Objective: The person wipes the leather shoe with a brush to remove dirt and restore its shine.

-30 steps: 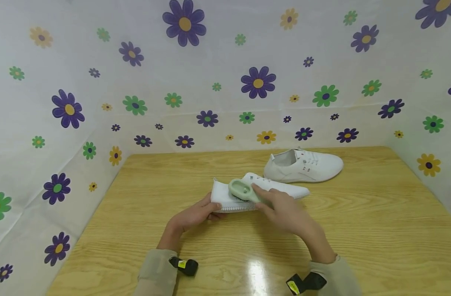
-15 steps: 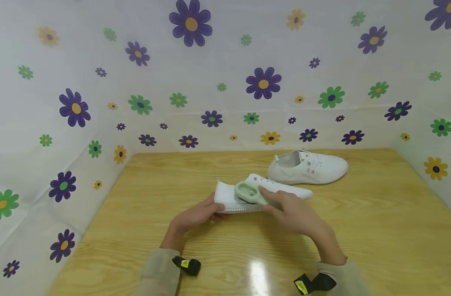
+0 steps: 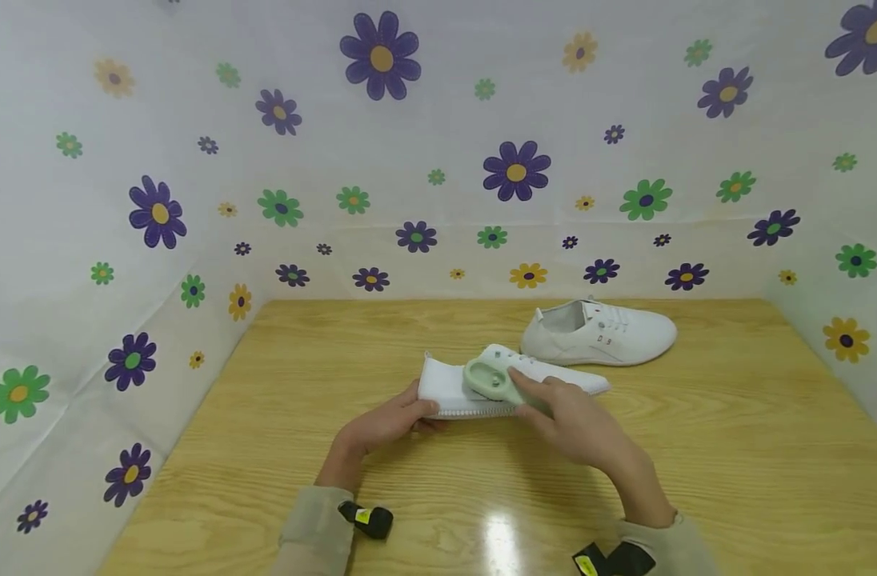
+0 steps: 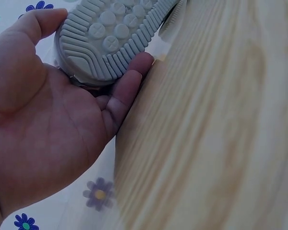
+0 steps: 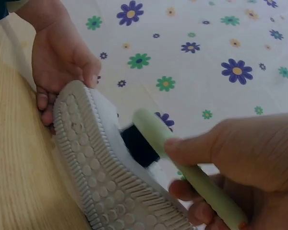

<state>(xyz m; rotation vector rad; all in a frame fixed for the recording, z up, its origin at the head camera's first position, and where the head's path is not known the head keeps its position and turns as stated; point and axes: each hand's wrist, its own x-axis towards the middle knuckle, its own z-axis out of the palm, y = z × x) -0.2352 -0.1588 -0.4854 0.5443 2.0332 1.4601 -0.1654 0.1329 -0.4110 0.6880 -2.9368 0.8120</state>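
Observation:
A white shoe [image 3: 442, 386] is tipped on its side above the table, toe to the right. My left hand [image 3: 382, 422] grips its heel, thumb on the sidewall and fingers underneath. The studded, ribbed sole [image 4: 113, 36] faces the left wrist camera. In my right hand [image 3: 578, 424] is a pale green shoe brush, held by its handle with the thumb along it. The brush head [image 3: 486, 378] lies over the shoe's side, just behind the laces. Dark bristles [image 5: 140, 146] meet the white upper in the right wrist view.
A second white shoe [image 3: 600, 334] with laces stands upright behind, at the back right of the wooden table [image 3: 280, 464]. A white cloth [image 3: 438, 104] printed with flowers rises along the back and sides.
The brush has slid a little along the shoe's side, toward the toe. My left hand keeps its grip on the heel. The head view has shifted slightly.

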